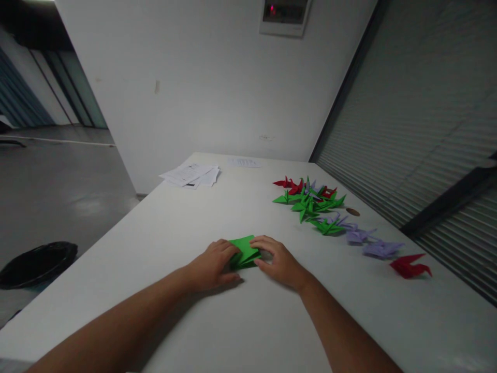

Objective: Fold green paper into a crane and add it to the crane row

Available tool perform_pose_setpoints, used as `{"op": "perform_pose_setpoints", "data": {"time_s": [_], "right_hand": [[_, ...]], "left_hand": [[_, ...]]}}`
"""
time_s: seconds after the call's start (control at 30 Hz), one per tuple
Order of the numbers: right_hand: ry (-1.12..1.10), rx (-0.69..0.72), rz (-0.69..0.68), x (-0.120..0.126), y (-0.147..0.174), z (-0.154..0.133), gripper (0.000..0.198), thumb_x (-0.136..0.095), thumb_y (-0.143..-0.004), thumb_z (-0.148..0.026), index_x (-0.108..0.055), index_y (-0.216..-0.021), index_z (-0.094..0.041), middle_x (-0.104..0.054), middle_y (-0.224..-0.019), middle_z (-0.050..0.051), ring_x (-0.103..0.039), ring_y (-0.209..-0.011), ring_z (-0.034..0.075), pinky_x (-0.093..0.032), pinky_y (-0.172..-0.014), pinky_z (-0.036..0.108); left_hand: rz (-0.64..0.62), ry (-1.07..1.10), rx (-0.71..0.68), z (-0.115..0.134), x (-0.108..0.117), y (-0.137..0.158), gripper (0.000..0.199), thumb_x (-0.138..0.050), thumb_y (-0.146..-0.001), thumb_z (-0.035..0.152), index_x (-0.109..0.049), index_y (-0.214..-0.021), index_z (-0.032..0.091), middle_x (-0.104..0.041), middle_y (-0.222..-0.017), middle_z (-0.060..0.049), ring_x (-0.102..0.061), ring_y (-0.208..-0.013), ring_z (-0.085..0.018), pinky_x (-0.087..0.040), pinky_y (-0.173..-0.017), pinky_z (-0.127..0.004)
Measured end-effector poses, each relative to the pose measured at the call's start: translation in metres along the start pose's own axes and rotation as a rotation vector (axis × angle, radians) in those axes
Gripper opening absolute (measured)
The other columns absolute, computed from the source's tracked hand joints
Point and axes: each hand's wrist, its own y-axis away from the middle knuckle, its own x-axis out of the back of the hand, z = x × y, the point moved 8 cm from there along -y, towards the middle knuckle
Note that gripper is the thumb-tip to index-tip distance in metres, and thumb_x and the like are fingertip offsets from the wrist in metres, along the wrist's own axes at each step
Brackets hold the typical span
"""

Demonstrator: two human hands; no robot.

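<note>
A folded sheet of green origami paper [245,248] lies on the white table between my hands, its layers parting a little along the near right edge. My left hand [213,265] holds the left side, fingers bent over the paper and thumb lower down by the tabletop. On the other side, my right hand [281,263] grips the right edge, with the fingers over the top and the thumb at the near corner. The fingertips of the left hand are partly hidden.
Folded paper cranes in green [310,204], red and purple are heaped along the table's right side, with a red crane [409,267] nearest me. Printed sheets [190,174] lie at the far left. A black-lined bin [39,264] stands on the floor at left. Blinds [419,129] border the right.
</note>
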Motion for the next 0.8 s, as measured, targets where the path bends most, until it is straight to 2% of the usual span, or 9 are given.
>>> {"op": "perform_pose_setpoints", "data": {"time_s": [0.07, 0.17, 0.3, 0.4, 0.5, 0.57, 0.63, 0.7, 0.8], "right_hand": [[-0.038, 0.023, 0.005, -0.005, 0.000, -0.007, 0.045, -0.070, -0.083, -0.012, -0.066, -0.127, -0.023, -0.068, -0.127, 0.011, -0.063, -0.120, 0.025, -0.049, -0.108, 0.046], [-0.070, 0.065, -0.021, -0.013, 0.001, -0.021, 0.050, -0.069, -0.083, -0.010, -0.063, -0.131, -0.024, -0.068, -0.128, 0.010, -0.063, -0.120, 0.025, -0.050, -0.106, 0.044], [-0.082, 0.078, -0.042, -0.015, 0.001, -0.031, 0.049, -0.067, -0.083, -0.010, -0.064, -0.130, -0.023, -0.068, -0.129, 0.011, -0.063, -0.121, 0.025, -0.049, -0.106, 0.043], [-0.120, 0.071, -0.039, -0.013, 0.000, -0.029, 0.046, -0.062, -0.082, -0.008, -0.067, -0.125, -0.022, -0.070, -0.121, 0.009, -0.065, -0.113, 0.023, -0.051, -0.101, 0.040], [-0.179, 0.073, -0.012, -0.009, -0.002, -0.026, 0.044, -0.057, -0.079, -0.005, -0.069, -0.119, -0.021, -0.072, -0.112, 0.008, -0.067, -0.106, 0.022, -0.052, -0.096, 0.037], [-0.217, 0.077, 0.009, -0.005, -0.002, -0.025, 0.044, -0.055, -0.078, -0.005, -0.070, -0.117, -0.021, -0.072, -0.111, 0.008, -0.067, -0.106, 0.022, -0.052, -0.096, 0.037], [-0.243, 0.083, 0.023, -0.002, -0.002, -0.024, 0.041, -0.056, -0.081, -0.009, -0.070, -0.117, -0.021, -0.072, -0.112, 0.009, -0.067, -0.107, 0.023, -0.052, -0.097, 0.038], [-0.259, 0.096, 0.019, 0.000, -0.001, -0.022, 0.034, -0.056, -0.089, -0.017, -0.069, -0.119, -0.022, -0.072, -0.113, 0.010, -0.067, -0.108, 0.024, -0.052, -0.098, 0.039], [-0.255, 0.121, 0.005, -0.001, 0.000, -0.022, 0.030, -0.054, -0.098, -0.033, -0.068, -0.122, -0.022, -0.071, -0.116, 0.011, -0.066, -0.111, 0.025, -0.051, -0.099, 0.040]], "left_hand": [[0.075, 0.000, 0.064, -0.001, 0.003, -0.002, 0.055, -0.082, -0.078, 0.045, -0.058, -0.121, 0.020, -0.062, -0.121, -0.013, -0.057, -0.111, -0.032, -0.048, -0.098, -0.048], [0.168, -0.006, 0.149, -0.001, 0.008, -0.003, 0.050, -0.079, -0.081, 0.046, -0.057, -0.118, 0.020, -0.061, -0.117, -0.012, -0.056, -0.107, -0.030, -0.048, -0.095, -0.047], [0.234, 0.064, 0.134, 0.000, 0.014, 0.000, 0.049, -0.070, -0.086, 0.054, -0.059, -0.119, 0.019, -0.060, -0.119, -0.013, -0.054, -0.112, -0.031, -0.047, -0.100, -0.048], [0.303, 0.207, 0.225, -0.020, 0.015, 0.005, 0.036, -0.057, -0.095, 0.044, -0.059, -0.121, 0.020, -0.061, -0.125, -0.014, -0.054, -0.120, -0.031, -0.043, -0.107, -0.052], [0.345, 0.446, 0.422, -0.052, 0.008, 0.009, 0.043, -0.068, -0.086, 0.036, -0.056, -0.124, 0.020, -0.062, -0.131, -0.016, -0.057, -0.122, -0.031, -0.046, -0.105, -0.052], [0.310, 0.692, 0.500, -0.064, -0.001, 0.009, 0.054, -0.077, -0.076, 0.032, -0.054, -0.124, 0.021, -0.067, -0.123, -0.014, -0.065, -0.109, -0.029, -0.054, -0.092, -0.046], [0.274, 0.892, 0.544, -0.067, -0.005, 0.007, 0.060, -0.082, -0.068, 0.027, -0.054, -0.120, 0.020, -0.071, -0.104, -0.008, -0.069, -0.090, -0.024, -0.055, -0.078, -0.038], [0.262, 0.998, 0.578, -0.065, -0.005, 0.007, 0.059, -0.086, -0.063, 0.024, -0.057, -0.114, 0.019, -0.071, -0.088, -0.003, -0.068, -0.077, -0.019, -0.053, -0.070, -0.032], [0.256, 1.065, 0.632, -0.060, -0.005, 0.009, 0.054, -0.090, -0.059, 0.021, -0.061, -0.105, 0.016, -0.071, -0.080, -0.001, -0.066, -0.070, -0.016, -0.050, -0.067, -0.028]]}}
